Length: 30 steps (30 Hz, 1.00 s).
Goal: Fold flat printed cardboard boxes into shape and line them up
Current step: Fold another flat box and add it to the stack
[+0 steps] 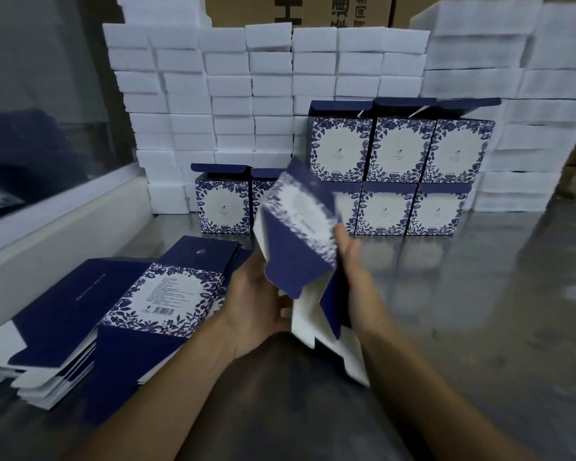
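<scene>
Foam wall (213, 104): white blocks stacked high at the far side of the bench (479, 294); a nudge from a box pushed too hard into the row could, I judge, shift the loose lower blocks.
Folded row (399, 174): finished printed boxes stand two tiers high at far right, with two more at bench level to their left; the top tier's lids stand open, so a careless placement may topple one.
Flat stack (120, 314): unfolded blanks fan out at near left, some overhanging others; a sweeping forearm could slide them off.
Box in work (300, 241): held above the bench at centre, half opened and blurred with motion; its navy flap hangs loose and may crease off its score line if squeezed askew.
Left hand (256, 301): its grip curls round the box's lower left edge.
Right hand (350, 257): presses flat, fingers straight, against the right panel; it could slip.
</scene>
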Motion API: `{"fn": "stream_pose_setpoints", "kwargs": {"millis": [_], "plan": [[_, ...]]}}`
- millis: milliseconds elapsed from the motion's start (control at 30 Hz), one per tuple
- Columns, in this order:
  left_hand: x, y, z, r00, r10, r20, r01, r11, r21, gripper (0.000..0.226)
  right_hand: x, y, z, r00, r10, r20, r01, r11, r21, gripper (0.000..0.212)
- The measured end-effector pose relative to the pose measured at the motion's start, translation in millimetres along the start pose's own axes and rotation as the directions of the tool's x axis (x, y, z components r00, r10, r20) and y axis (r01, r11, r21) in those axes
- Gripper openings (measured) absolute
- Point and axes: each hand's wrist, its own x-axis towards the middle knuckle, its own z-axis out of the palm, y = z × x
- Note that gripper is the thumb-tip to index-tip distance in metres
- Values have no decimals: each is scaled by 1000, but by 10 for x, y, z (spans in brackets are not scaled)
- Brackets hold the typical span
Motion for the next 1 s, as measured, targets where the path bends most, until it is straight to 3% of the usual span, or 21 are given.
{"fn": "stream_pose_setpoints", "kwargs": {"millis": [100, 167, 300, 400, 500, 633, 800, 900, 1000], "plan": [[-5, -20, 26, 989, 20, 148, -10, 998, -69, 46, -59, 147, -1, 994, -42, 100, 76, 929, -361, 51], [3, -12, 28, 993, 17, 115, -10, 998, -57, 49, -64, 179, -9, 991, -91, 101, 125, 902, -413, 54], [-1, -12, 29, 993, 117, 22, -118, 993, 25, 56, 28, 196, -56, 984, -179, -19, 165, 939, -302, 58], [-36, 46, 95, 985, 171, -2, -165, 952, 258, 63, 117, 214, -150, 974, -186, -127, 172, 979, -112, 61], [4, 45, 85, 971, 239, -30, -194, 851, 487, 112, 161, 219, -210, 974, -149, -170, 147, 989, -23, 66], [-13, -25, 31, 936, 353, 8, -288, 750, 595, 67, 110, 164, -250, 986, -113, -126, 124, 989, 76, 78], [-1, 3, 31, 865, 491, -101, -334, 715, 614, 63, 16, 110, -254, 990, -131, 47, 138, 968, -208, 124], [0, 21, 15, 828, 529, -186, -334, 732, 593, 72, -21, 140, -224, 967, -221, 129, 251, 913, -323, 120], [7, 64, -10, 781, 562, -271, -331, 741, 584, 64, -48, 83, -202, 962, -225, 153, 269, 873, -408, 91]]}}
